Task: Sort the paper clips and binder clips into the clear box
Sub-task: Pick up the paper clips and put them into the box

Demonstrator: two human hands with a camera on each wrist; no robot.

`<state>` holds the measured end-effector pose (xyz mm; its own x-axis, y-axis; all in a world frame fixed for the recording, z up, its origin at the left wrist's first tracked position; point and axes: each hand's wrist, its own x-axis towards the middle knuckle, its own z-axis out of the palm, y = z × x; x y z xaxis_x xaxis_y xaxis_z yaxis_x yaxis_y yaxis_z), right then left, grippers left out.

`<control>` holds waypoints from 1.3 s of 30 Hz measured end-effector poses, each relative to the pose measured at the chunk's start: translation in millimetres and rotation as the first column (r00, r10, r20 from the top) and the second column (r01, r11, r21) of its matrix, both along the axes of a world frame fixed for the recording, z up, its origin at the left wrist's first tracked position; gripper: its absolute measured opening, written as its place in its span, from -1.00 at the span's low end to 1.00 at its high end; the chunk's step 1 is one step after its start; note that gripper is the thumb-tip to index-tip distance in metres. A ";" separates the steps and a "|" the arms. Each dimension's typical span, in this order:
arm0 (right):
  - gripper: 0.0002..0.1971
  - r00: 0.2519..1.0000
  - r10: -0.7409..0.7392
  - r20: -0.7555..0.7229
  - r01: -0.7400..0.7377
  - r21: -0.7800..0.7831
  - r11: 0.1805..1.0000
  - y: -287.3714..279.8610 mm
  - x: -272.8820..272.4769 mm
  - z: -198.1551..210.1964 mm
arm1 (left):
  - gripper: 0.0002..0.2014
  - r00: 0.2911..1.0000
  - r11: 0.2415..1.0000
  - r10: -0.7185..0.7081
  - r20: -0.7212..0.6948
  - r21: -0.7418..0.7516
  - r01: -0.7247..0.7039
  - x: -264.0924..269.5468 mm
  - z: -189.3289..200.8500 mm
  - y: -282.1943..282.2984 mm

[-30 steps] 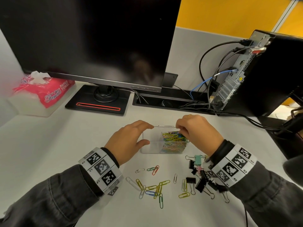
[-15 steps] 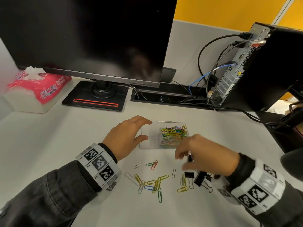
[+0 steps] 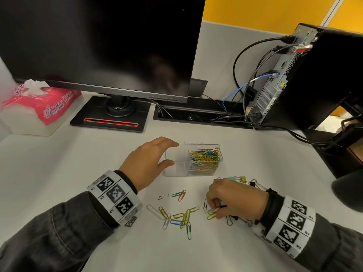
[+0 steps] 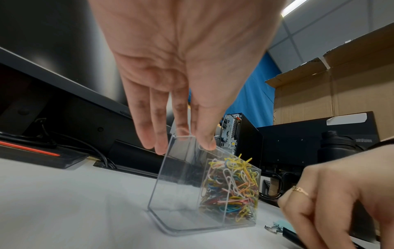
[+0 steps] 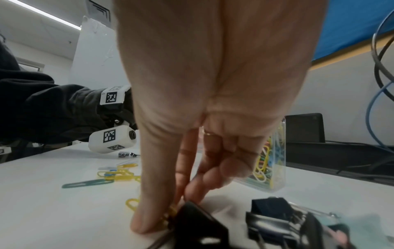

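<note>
The clear box stands mid-desk; its right compartment is heaped with coloured paper clips and its left one holds nothing. My left hand grips the box's left end, fingers on the far rim and thumb on the near wall. Several loose paper clips lie in front of the box. My right hand pinches a yellow paper clip against the table. Binder clips lie partly hidden behind and under that hand; a black one touches its fingertips.
A big dark monitor on a black base stands behind the box. A pink tissue pack sits at the far left. At the right rear are a computer tower and its trailing cables.
My right hand left the box's right compartment, came down toward me to the table and now pinches a clip there. The left hand stayed on the box.
</note>
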<state>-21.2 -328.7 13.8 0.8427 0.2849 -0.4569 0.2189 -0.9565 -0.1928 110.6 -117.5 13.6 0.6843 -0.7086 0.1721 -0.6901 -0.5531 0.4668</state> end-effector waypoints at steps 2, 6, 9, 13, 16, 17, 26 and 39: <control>-0.85 0.999 -0.003 -0.050 0.004 0.017 1.000 -0.5 2.8 1.8 | -0.56 1.000 1.000 -0.003 0.004 0.005 0.003 0.2 0.2 0.2; -0.88 0.997 0.014 -0.078 -0.012 0.023 1.000 0.4 5.2 3.5 | -0.56 1.000 1.000 -0.002 0.007 0.010 0.002 0.7 0.2 0.2; -0.90 0.998 0.042 -0.045 -0.040 0.043 0.998 2.0 3.3 2.4 | -0.56 1.000 1.000 0.000 0.011 0.011 0.000 0.8 -0.1 0.2; -0.92 0.999 0.019 0.026 -0.021 0.083 0.996 2.5 0.6 3.7 | -0.56 1.000 1.000 -0.003 0.008 0.010 0.002 0.4 0.0 0.8; -0.88 0.996 -0.064 0.055 0.052 0.196 0.979 -1.8 3.0 14.4 | -0.56 1.000 1.000 -0.003 0.007 0.008 0.003 0.0 0.7 0.5; -0.87 0.992 -0.098 0.086 0.074 0.246 0.967 -4.8 5.7 20.8 | -0.56 1.000 1.000 -0.004 0.008 0.007 0.004 0.1 0.8 0.4; -0.87 0.793 -0.220 0.568 0.111 0.220 0.969 -25.2 56.0 59.4 | -0.56 1.000 1.000 -0.016 0.001 -0.010 0.016 0.7 -0.1 1.3; -0.87 0.749 -0.214 0.628 0.140 0.165 0.976 1.6 34.4 57.9 | -0.56 1.000 1.000 -0.023 0.009 -0.001 0.023 1.8 -0.2 1.4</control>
<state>13.2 -327.1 71.7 0.9668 0.1144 0.2284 0.1548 -0.9736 -0.1676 112.4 -116.1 13.4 0.6660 -0.7241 0.1794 -0.7071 -0.5361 0.4610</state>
